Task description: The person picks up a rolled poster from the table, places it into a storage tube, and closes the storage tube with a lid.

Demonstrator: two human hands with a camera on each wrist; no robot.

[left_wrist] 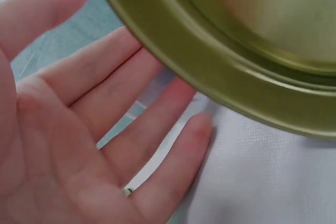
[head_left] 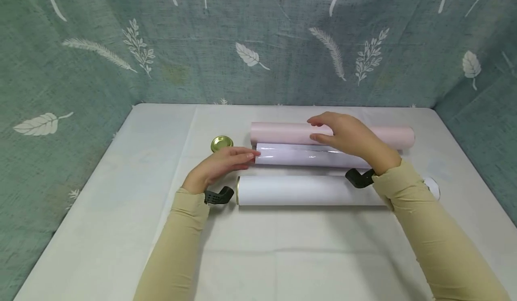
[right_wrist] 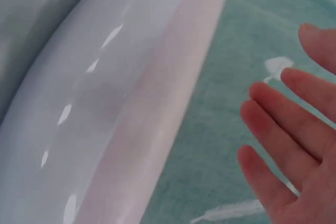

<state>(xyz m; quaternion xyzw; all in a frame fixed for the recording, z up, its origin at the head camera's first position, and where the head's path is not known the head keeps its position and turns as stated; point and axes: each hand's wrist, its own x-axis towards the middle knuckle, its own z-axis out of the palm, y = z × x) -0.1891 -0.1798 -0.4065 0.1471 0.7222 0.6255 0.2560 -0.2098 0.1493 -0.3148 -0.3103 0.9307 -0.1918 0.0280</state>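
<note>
Three rolls lie side by side on the table: a pink roll (head_left: 282,133) at the back, a glossy pale lilac roll (head_left: 299,156) in the middle, and a white tube (head_left: 307,190) with a gold-rimmed left end in front. My left hand (head_left: 242,155) lies flat with straight fingers, its fingertips touching the lilac roll's left end. My right hand (head_left: 317,129) hovers over the pink and lilac rolls with relaxed fingers and holds nothing. The right wrist view shows the lilac roll (right_wrist: 79,103) and the pink roll (right_wrist: 157,119) with spread fingers (right_wrist: 278,129) apart from them. The left wrist view shows an open palm (left_wrist: 79,145).
A round gold lid (head_left: 221,143) lies left of the rolls, just beyond my left hand. A gold metal rim (left_wrist: 236,72) sits very close to the left wrist camera. A white cap (head_left: 433,187) lies by the tube's right end. A leaf-patterned green cloth (head_left: 258,45) walls the white table (head_left: 121,229).
</note>
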